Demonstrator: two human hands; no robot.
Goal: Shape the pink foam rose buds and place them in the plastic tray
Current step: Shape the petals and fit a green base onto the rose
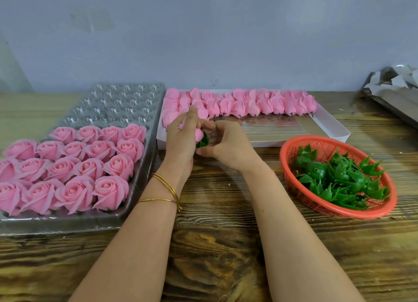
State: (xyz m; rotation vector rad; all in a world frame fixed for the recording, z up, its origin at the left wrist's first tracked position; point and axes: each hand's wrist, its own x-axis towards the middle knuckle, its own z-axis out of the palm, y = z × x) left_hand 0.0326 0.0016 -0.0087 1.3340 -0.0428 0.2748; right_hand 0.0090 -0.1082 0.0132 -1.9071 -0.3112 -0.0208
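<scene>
The brown wooden desk [214, 245] carries my clear plastic cell tray [117, 104], near rows filled with finished pink foam roses [74, 166], far cells bare. Just right of the tray lies the shallow white cardboard box [328, 122] of unshaped pink buds [260, 103]. Farther right of the tray sits the round red plastic basket [281, 159] of green calyxes.

My left hand [181, 138] and right hand [226, 143] meet just right of the tray's edge, above the desk. The left fingers [193, 113] curl round one pink foam rose bud [198, 134]. The right fingers [208, 125] pinch the green plastic calyx [203, 141] at its base.

To do this well, I judge I should keep the left grip loose, since foam creases easily. I would seat the calyx squarely under the bud, then ease the outer petals open evenly, as on the roses already set. After that it goes upright into the next bare cell, just beyond the filled rows.

My own left hand covers most of the bud, so I cannot tell how far its petals are opened. The calyx seems already against the bud's base, though only a sliver of green shows. The tray's left side is cut off by the frame.
</scene>
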